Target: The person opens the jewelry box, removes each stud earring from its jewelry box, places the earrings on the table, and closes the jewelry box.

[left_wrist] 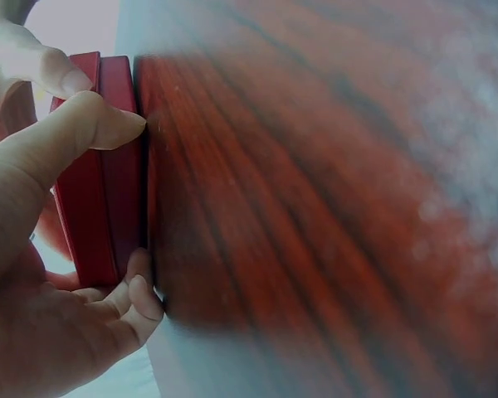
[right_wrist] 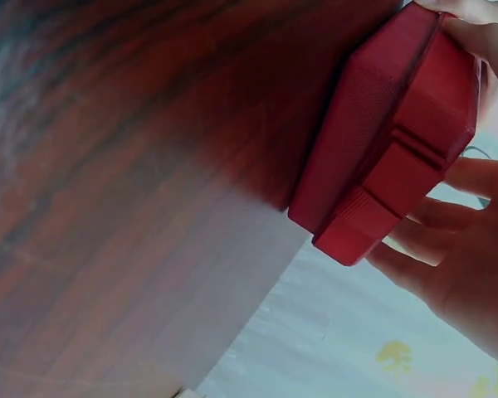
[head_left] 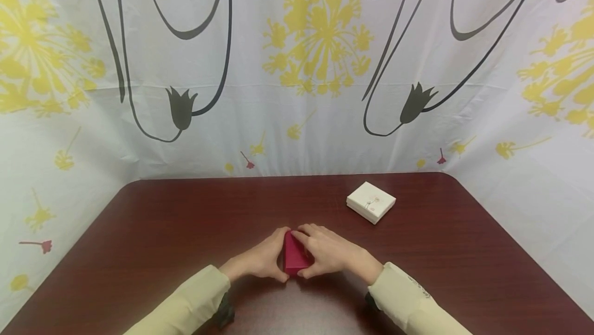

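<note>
A small red box (head_left: pixel 293 255) with a lid sits on the dark wooden table, between my two hands. My left hand (head_left: pixel 262 258) grips its left side, thumb at the near end and fingers at the far end. From the right, my right hand (head_left: pixel 328 250) holds the lid, its thumb by the near corner and its fingers reaching over the top. A seam between lid and base runs along the red box (left_wrist: pixel 120 207) in the left wrist view. Raised bands show on the lid of the red box (right_wrist: pixel 398 170) in the right wrist view.
A white box (head_left: pixel 371 202) with a small design on its lid lies farther back, right of centre. Behind the table (head_left: pixel 195 211) and along both sides hangs a white curtain (head_left: pixel 287 118) with yellow and grey flowers.
</note>
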Motion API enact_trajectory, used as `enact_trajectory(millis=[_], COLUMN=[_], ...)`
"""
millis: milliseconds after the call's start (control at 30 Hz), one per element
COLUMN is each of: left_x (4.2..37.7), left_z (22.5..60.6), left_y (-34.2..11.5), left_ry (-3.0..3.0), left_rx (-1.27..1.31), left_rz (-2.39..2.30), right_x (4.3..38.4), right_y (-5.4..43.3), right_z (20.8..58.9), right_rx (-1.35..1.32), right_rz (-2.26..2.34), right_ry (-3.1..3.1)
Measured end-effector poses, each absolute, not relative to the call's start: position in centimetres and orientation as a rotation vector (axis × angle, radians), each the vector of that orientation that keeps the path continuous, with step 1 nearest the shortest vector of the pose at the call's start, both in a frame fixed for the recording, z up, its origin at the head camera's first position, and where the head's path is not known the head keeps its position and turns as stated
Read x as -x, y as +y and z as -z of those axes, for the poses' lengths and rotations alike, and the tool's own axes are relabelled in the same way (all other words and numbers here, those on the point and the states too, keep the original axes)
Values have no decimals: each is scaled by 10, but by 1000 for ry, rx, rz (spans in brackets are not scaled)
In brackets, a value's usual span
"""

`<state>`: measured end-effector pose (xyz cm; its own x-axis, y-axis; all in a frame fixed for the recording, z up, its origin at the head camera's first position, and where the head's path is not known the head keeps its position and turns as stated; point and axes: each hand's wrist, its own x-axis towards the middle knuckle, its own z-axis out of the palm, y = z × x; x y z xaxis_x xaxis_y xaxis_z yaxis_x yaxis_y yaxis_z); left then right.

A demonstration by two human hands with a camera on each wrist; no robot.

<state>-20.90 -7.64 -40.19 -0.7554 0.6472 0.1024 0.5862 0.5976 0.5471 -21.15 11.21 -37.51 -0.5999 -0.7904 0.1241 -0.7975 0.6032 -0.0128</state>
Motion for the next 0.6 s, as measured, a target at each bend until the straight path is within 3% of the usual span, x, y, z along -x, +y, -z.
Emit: enact_trajectory(millis=[600], left_x=[212], left_z=[405], left_y=[-78], left_ry=[2691], left_rx=[-1058], left_rz=[-882], right_x=[212], right_y=[114], right_z=[379], right_rx=[-1315], right_rz=[-198], right_ry=[-2760])
